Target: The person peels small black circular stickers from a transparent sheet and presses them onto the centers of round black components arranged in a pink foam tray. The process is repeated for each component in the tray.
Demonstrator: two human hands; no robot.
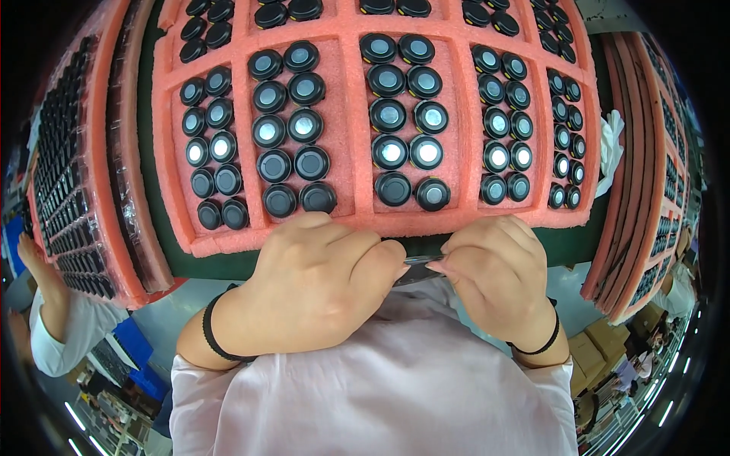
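Note:
My left hand (319,281) and my right hand (498,277) meet just in front of the tray's near edge, fingers pinched. Between the fingertips is a small, thin, dark, shiny piece (417,261); most of it is covered, so its kind cannot be made out. Beyond my hands lies a pink foam tray (350,137), divided into compartments. Round black parts (391,152) stand in paired columns inside it. Many carry a silver disc on top, while several nearest my left hand, such as this plain black part (279,200), show none.
A dark green table (205,264) bears the tray. Pink foam trays in clear wrap (129,190) stand at the left, and a stack of filled foam trays (642,175) at the right. White crumpled material (610,148) lies between. Another person's arm (49,292) shows at far left.

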